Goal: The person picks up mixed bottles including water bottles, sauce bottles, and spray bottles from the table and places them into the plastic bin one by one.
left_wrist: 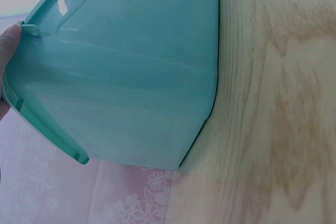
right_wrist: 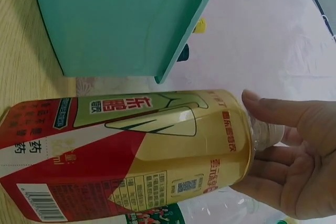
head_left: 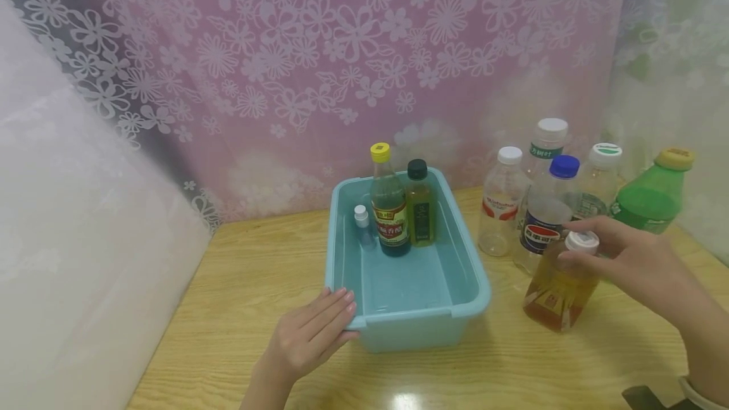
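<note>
My right hand (head_left: 643, 264) pinches a flat-sided drink bottle (head_left: 560, 290) by its neck, just below the white cap. In the right wrist view the bottle's red and yellow printed label (right_wrist: 157, 150) faces the camera, and amber liquid shows through in the head view. My left hand (head_left: 310, 334) holds the near left corner of a light blue plastic tub (head_left: 410, 331), fingers over the rim and thumb outside. Inside the tub stand a yellow-capped vinegar bottle (head_left: 390, 207), a dark-capped bottle of yellowish liquid (head_left: 421, 207) and a small white-capped clear bottle (head_left: 364, 229).
Right of the tub stand several bottles: a clear red-labelled one (head_left: 498, 207), a blue-capped cola bottle (head_left: 543, 220), two white-capped ones behind, and a green bottle (head_left: 649, 198). A flowered curtain (head_left: 398, 68) hangs behind the wooden table (head_left: 250, 271).
</note>
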{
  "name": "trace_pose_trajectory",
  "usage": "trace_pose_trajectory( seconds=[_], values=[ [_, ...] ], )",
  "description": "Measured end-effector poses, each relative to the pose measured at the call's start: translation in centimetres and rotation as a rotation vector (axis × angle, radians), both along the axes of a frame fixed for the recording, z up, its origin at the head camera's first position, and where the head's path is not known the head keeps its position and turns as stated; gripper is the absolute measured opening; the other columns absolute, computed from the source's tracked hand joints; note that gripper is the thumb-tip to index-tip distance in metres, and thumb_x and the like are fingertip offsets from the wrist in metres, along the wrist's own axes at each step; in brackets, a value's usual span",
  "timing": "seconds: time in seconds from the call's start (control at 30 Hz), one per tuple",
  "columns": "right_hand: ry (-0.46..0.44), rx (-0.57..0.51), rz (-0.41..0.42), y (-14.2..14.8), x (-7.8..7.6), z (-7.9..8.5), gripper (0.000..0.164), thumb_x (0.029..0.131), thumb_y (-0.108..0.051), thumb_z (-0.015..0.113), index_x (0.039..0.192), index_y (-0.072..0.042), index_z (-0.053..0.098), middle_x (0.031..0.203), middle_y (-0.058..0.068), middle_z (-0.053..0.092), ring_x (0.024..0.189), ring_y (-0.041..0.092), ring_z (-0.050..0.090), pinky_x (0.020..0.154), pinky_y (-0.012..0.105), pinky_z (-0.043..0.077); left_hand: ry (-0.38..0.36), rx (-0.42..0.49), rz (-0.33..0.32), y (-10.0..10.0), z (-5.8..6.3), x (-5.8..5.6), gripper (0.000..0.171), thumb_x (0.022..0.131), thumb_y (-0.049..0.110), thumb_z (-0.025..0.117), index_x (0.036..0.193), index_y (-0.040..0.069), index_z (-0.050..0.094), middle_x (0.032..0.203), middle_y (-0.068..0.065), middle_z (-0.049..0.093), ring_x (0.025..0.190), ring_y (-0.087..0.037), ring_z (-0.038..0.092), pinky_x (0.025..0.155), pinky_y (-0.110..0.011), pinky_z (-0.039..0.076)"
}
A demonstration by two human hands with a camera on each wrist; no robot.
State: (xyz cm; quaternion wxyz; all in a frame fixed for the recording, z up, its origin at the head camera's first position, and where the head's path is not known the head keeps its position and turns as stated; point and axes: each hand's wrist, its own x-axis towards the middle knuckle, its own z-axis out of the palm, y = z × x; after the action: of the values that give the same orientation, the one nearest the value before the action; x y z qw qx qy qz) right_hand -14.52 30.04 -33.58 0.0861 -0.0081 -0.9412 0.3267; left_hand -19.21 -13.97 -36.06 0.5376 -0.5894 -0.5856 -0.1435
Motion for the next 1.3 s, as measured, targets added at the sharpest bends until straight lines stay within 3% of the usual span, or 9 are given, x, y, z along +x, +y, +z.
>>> trace_pose_trajectory(
  seconds=[0.07,0.2,0.23,0.3,0.43,0.6,1.03,1.13,1.3],
  values=[
    [-0.005,-0.009,0.023,-0.1,0.1,-0.1,0.049,0.084,-0.036,0.071,0.126,-0.014,0.057,0.115,0.022,0.065,0.082,-0.012,0.055,0.061,0.021,0.053,0.002,0.003,0.001,0.0,0.0,0.0,0.024,0.093,0.019,0.062,0.094,-0.003,0.071,0.083,-0.017,0.072,0.073,-0.023,0.072,0.072,-0.032,0.062],
    [0.06,0.011,0.059,-0.7,0.3,-0.3,0.045,0.084,-0.031,0.073,0.124,-0.014,0.059,0.119,0.023,0.062,0.097,0.032,0.066,0.066,0.045,0.059,0.002,0.006,-0.005,0.1,-0.1,0.0,0.024,0.092,0.019,0.062,0.093,-0.003,0.071,0.084,-0.017,0.072,0.074,-0.024,0.072,0.072,-0.032,0.062],
    [0.081,0.023,0.055,-0.8,0.4,-0.3,0.045,0.083,-0.031,0.074,0.123,-0.016,0.06,0.118,0.017,0.065,0.098,0.036,0.065,0.066,0.045,0.059,0.002,0.005,-0.006,0.1,-0.1,0.0,0.024,0.092,0.019,0.062,0.093,-0.003,0.071,0.084,-0.017,0.072,0.074,-0.024,0.072,0.072,-0.032,0.062],
    [0.148,0.016,0.076,-1.0,0.6,-0.5,0.043,0.081,-0.026,0.076,0.121,-0.017,0.062,0.117,0.0,0.067,0.1,0.022,0.066,0.068,0.037,0.06,0.003,0.006,-0.012,0.1,-0.1,0.0,0.024,0.092,0.018,0.063,0.093,-0.004,0.071,0.083,-0.017,0.072,0.074,-0.024,0.072,0.072,-0.032,0.062],
    [0.386,-0.002,0.146,-1.6,1.0,-0.6,0.046,0.072,-0.007,0.081,0.115,-0.013,0.066,0.112,-0.033,0.056,0.096,-0.022,0.049,0.069,-0.002,0.045,-0.007,0.004,-0.011,0.2,-0.2,0.0,0.024,0.092,0.019,0.062,0.093,-0.003,0.071,0.084,-0.017,0.072,0.074,-0.024,0.072,0.073,-0.032,0.061],
    [0.655,-0.029,0.288,-2.2,1.1,-0.2,0.045,0.069,0.005,0.079,0.112,0.003,0.065,0.116,-0.012,0.065,0.101,-0.013,0.057,0.086,0.0,0.045,-0.022,0.006,-0.002,0.1,-0.3,0.1,0.024,0.092,0.019,0.062,0.093,-0.003,0.071,0.085,-0.017,0.072,0.075,-0.024,0.072,0.074,-0.032,0.061],
    [0.822,-0.201,0.304,-3.3,1.5,1.0,0.043,0.083,-0.019,0.071,0.107,0.016,0.062,0.115,0.004,0.068,0.108,0.003,0.061,0.087,0.005,0.049,-0.014,0.011,0.008,0.0,-0.4,0.2,0.024,0.092,0.02,0.062,0.093,-0.003,0.072,0.085,-0.017,0.072,0.075,-0.024,0.072,0.073,-0.032,0.061],
    [0.892,-0.306,0.353,-3.6,1.3,1.4,0.045,0.083,-0.017,0.071,0.105,0.021,0.06,0.116,0.012,0.067,0.111,0.009,0.061,0.088,0.008,0.05,-0.017,0.008,0.009,0.0,-0.3,0.1,0.024,0.092,0.02,0.063,0.093,-0.003,0.072,0.085,-0.017,0.072,0.075,-0.024,0.072,0.073,-0.032,0.061],
    [0.936,-0.578,0.569,-4.1,0.7,2.6,0.041,0.083,-0.002,0.07,0.111,0.024,0.053,0.118,0.02,0.064,0.114,0.019,0.059,0.088,0.011,0.051,-0.031,0.007,0.011,-0.1,-0.3,0.0,0.024,0.092,0.02,0.062,0.092,-0.002,0.072,0.086,-0.017,0.072,0.076,-0.024,0.072,0.073,-0.033,0.061]
  ],
)
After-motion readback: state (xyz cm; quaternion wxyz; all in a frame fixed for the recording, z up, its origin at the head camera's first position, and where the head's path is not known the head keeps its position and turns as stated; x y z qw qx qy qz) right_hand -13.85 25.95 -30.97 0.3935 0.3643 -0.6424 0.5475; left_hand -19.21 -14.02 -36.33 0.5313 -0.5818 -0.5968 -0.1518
